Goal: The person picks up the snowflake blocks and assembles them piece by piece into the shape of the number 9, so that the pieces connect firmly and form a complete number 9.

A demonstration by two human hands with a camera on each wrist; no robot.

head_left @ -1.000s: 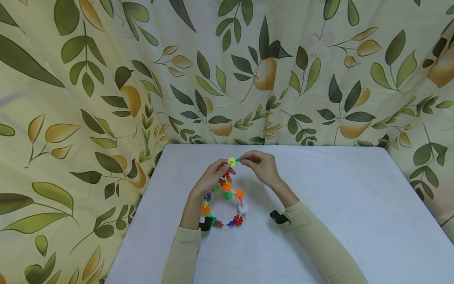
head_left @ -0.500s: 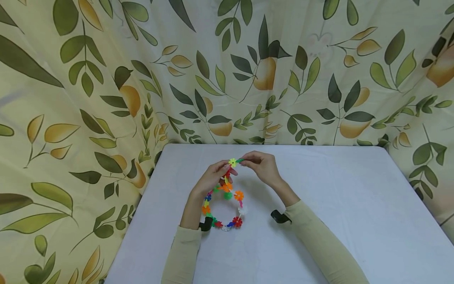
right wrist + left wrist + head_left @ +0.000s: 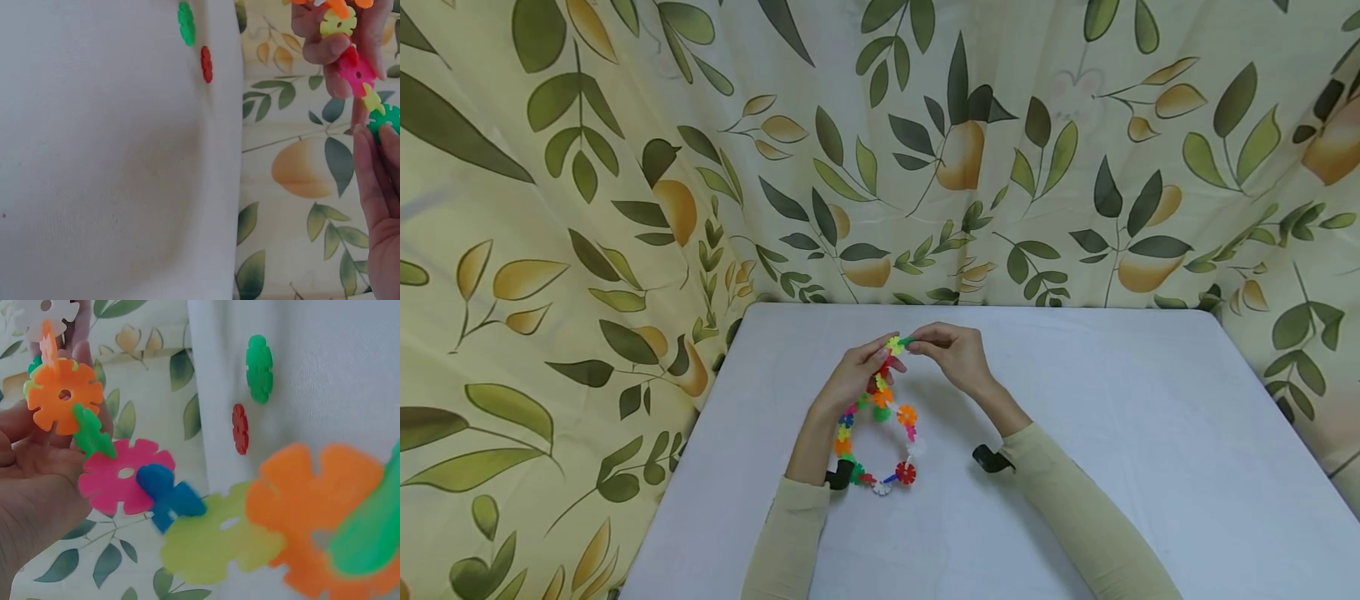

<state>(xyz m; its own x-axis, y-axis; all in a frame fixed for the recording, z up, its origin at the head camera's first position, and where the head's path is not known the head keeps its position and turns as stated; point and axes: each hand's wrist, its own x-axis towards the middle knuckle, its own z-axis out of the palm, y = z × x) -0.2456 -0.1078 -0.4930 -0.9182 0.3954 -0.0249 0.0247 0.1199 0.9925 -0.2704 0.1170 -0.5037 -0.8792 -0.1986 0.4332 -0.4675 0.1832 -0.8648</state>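
A chain of notched plastic flower discs (image 3: 844, 433) in many colours hangs in a loop below my left hand (image 3: 848, 377). That hand grips the chain near its upper end, by a yellow disc (image 3: 895, 344). My right hand (image 3: 957, 357) pinches a green disc (image 3: 382, 119) between thumb and fingers, its edge meeting the yellow disc (image 3: 372, 100). A pink disc (image 3: 358, 75) follows along the chain, beside the left fingers. In the left wrist view, an orange disc (image 3: 62, 395) and a pink disc (image 3: 125, 475) hang in front of the left palm.
A loose green disc (image 3: 259, 369) and a loose red disc (image 3: 240, 429) are on the white-covered table (image 3: 1075, 400). Beyond the table's back edge hangs a leaf-patterned curtain (image 3: 925, 167). A black wrist camera (image 3: 991, 458) sits at the right cuff.
My left hand and the hanging loop have shifted slightly to the right. The yellow disc has turned a little and sits closer to the right fingers, which have barely moved.
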